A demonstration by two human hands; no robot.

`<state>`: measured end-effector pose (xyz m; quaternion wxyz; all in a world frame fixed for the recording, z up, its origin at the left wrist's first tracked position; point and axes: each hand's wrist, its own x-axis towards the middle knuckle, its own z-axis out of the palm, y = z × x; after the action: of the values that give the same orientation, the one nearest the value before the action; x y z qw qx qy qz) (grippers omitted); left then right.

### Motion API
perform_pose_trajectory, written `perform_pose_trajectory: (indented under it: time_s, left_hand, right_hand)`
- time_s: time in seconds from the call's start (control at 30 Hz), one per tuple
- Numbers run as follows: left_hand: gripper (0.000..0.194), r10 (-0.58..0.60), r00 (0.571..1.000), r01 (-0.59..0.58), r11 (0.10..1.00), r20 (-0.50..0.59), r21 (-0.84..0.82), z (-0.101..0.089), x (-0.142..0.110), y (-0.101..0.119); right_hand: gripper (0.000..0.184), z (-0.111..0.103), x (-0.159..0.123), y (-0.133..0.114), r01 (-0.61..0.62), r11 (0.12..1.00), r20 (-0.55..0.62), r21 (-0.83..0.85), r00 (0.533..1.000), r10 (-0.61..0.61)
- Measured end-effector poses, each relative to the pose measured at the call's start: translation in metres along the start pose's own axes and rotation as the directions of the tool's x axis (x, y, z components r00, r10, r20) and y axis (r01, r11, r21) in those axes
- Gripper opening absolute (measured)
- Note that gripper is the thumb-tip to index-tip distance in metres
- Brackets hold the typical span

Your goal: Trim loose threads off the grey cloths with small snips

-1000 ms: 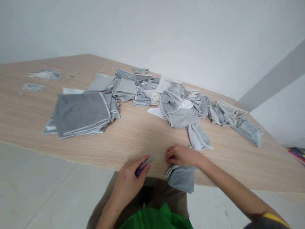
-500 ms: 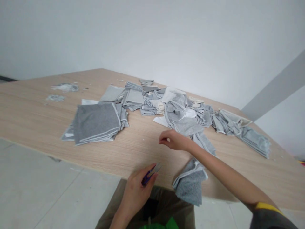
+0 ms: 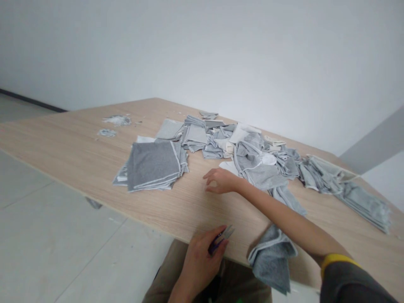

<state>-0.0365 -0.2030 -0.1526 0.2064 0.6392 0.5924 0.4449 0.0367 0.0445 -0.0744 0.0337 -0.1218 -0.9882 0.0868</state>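
Observation:
My left hand (image 3: 202, 256), low at the table's front edge, is closed around purple-handled thread snips (image 3: 217, 244). Their metal blades point up and to the right. My right hand (image 3: 222, 180) reaches over the bare tabletop left of the cloth heap, thumb and fingers apart with a gap between them and nothing visible in it. Beneath my right forearm a crumpled grey cloth (image 3: 271, 256) hangs partly over the front edge. To the left of my right hand lies a stack of grey cloths with pale edging (image 3: 154, 164).
A loose heap of grey and white cloths (image 3: 252, 158) spreads across the middle of the wooden table (image 3: 78, 139). Further folded cloths (image 3: 362, 202) lie at the right. Small piles of thread scraps (image 3: 118, 120) sit at the far left. A wall (image 3: 202, 54) stands behind.
The view has shifted, so the table and cloths appear further right. My right hand's fingers have parted from a pinch, and it lies nearer the cloth stack. My left hand still holds the snips.

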Motion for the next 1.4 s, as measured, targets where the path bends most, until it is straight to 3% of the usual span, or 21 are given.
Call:
perform_pose_trajectory:
  time_s: [0.13,0.23,0.3,0.57,0.73,0.83,0.9,1.03,1.13,1.23,1.4]
  left_hand:
    - [0.030,0.002,1.000,-0.002,1.000,0.003,-0.007,0.000,0.000,0.000]
    - [0.030,0.001,1.000,-0.001,1.000,0.005,-0.005,0.000,-0.001,0.000]
    - [0.030,0.002,1.000,-0.002,1.000,0.004,-0.006,0.000,-0.002,0.000]
    - [0.030,0.006,1.000,-0.006,1.000,0.006,0.002,0.000,-0.001,0.001]
    - [0.030,0.005,1.000,-0.005,1.000,0.010,-0.014,0.000,0.001,-0.003]
    - [0.032,0.004,1.000,-0.005,0.998,-0.025,-0.059,-0.001,0.004,-0.007]
    - [0.035,-0.008,0.999,0.004,0.995,-0.046,-0.100,-0.001,0.006,-0.010]
    - [0.042,-0.138,0.990,0.133,0.975,-0.016,-0.176,-0.002,0.006,-0.014]
    - [0.048,-0.206,0.978,0.205,0.956,0.018,-0.211,0.000,0.006,-0.008]
    - [0.049,-0.147,0.982,0.166,0.970,0.115,-0.177,0.011,0.012,0.011]
    - [0.060,-0.085,0.956,0.089,0.996,0.282,-0.001,0.043,0.023,0.044]
  right_hand:
    - [0.020,0.000,0.001,-0.006,-0.004,1.000,-0.019,0.007,1.000,0.004]
    - [0.011,0.001,0.002,-0.007,0.024,0.999,-0.027,0.035,0.999,-0.023]
    - [0.024,0.002,0.000,-0.006,0.040,0.998,-0.037,0.054,0.999,-0.039]
    - [0.033,-0.013,-0.024,-0.008,-0.048,0.996,-0.148,0.070,0.987,0.058]
    - [0.052,-0.048,-0.083,-0.029,-0.062,0.992,-0.373,0.109,0.923,0.099]
    - [0.049,-0.065,-0.146,-0.043,-0.196,0.965,-0.475,0.174,0.842,0.256]
    - [0.045,-0.066,-0.195,-0.053,-0.300,0.927,-0.472,0.224,0.799,0.372]
    - [0.045,-0.044,-0.281,-0.079,-0.403,0.853,-0.320,0.332,0.803,0.503]
    - [0.058,-0.016,-0.314,-0.095,-0.438,0.823,-0.221,0.362,0.818,0.532]
    - [0.052,0.007,-0.316,-0.097,-0.480,0.815,-0.257,0.324,0.785,0.564]
    - [0.028,0.024,-0.292,-0.074,-0.377,0.868,-0.371,0.323,0.794,0.482]
